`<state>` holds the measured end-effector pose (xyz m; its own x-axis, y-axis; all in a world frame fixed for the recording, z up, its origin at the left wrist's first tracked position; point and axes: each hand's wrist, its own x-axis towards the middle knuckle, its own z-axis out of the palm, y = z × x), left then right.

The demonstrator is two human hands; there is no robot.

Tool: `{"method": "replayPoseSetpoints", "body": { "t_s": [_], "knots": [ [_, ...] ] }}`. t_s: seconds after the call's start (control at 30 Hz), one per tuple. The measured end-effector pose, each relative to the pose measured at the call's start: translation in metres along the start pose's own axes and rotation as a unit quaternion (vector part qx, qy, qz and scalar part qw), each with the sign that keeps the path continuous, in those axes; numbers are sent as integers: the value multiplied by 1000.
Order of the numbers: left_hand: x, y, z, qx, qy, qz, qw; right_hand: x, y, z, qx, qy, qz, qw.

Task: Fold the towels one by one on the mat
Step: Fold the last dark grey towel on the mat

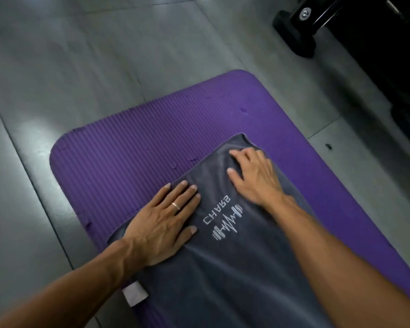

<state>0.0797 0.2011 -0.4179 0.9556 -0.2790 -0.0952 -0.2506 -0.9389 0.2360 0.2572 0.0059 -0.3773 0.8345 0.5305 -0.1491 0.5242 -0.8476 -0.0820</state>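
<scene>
Two bare forearms reach in from the near edge of the frame onto a dark grey towel [234,268] spread flat over the near part of a ribbed purple mat [133,143], its near end running out of view at the bottom. A pale label tab [135,296] sticks out at the towel's left edge, over the mat's left edge. White embroidery on the cloth, a pulse-line logo [227,222] with lettering beside it, lies between the two hands. The left hand [162,223], a ring [175,205] on one finger, presses palm-down along the towel's left edge, its fingers [187,192] straight and close together, thumb out to the side. The right hand [255,175] rests farther up, near the towel's far right corner, its fingers [238,155] slightly spread and lightly bent against the cloth, gripping nothing. The towel's far edge stops well short of the mat's rounded far corners, leaving bare purple foam beyond it. The mat lies on a grey tiled floor [81,55]. At the far right of the floor, well apart from the mat, stands a black dumbbell [294,31] beside dark gym equipment [384,67].
</scene>
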Motion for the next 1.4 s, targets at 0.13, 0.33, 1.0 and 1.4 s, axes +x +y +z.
{"method": "replayPoseSetpoints", "body": {
  "t_s": [0.13,0.33,1.0,1.4],
  "knots": [
    [6,-4,-1,6,2,-15,1000,57,29,-13,108,-110,188,970],
    [55,20,-15,1,45,-10,999,-29,34,-5,136,61,181,972],
    [203,205,7,-74,126,185,972,-255,162,15,111,86,484,864],
    [224,260,3,-85,-12,251,964,-299,188,21,90,88,448,885]
  ]
}}
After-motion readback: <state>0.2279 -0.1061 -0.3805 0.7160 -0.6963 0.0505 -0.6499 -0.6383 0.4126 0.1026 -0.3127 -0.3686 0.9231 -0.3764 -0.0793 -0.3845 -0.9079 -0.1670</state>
